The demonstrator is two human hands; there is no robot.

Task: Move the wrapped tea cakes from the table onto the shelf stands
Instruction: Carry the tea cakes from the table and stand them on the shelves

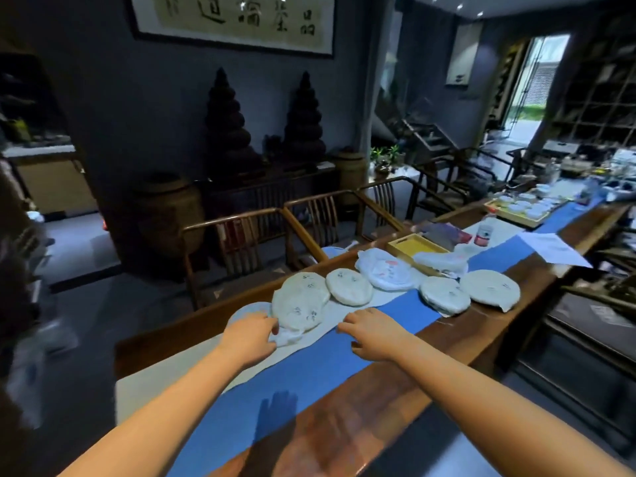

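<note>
Pick-up of the nearest tea cake, hands arriving.

Nearest cake lies at centre frame on the pale cloth, overlapping a smaller cake to its left; four more cakes run right along the table, some on the blue runner. Left hand: fingers curled at the cake's lower-left edge, on loose wrapper; a firm grasp cannot be told. Right hand: fingers released, flat on the runner just right of the cake, holding nothing. Judgement: grasp step, no cake lifted yet. Next move needs both hands under the rim, wrapper kept closed. No shelf stands are clearly seen.
</note>
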